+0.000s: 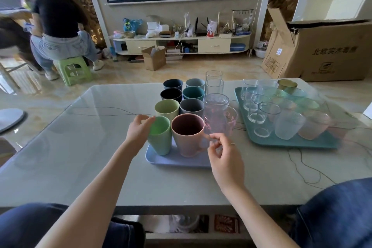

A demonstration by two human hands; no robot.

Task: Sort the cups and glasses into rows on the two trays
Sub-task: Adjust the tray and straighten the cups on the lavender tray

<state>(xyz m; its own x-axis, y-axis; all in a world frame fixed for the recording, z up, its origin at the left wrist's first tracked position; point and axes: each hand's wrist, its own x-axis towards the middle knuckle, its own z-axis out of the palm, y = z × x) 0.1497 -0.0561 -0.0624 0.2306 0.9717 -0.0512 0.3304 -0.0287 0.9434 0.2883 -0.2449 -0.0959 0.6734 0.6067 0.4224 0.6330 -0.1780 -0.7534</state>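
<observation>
Left hand (141,130) grips green cup (160,136) at rim, front-left of lavender tray (177,160) | right hand (222,152) pinches pink mug (188,135) handle | advice: square both against row behind, bases flat, clear of pink glass (218,120)

We see a pale blue tray (173,160) with a mint green cup (160,137), a pink cup (188,137), a lime cup (167,107), grey, teal and navy cups, and a glass (220,119) printed with pink flowers; the other tray (291,142) is teal, holding clear, frosted, pink-tinted and 1 amber glass (287,85)
</observation>
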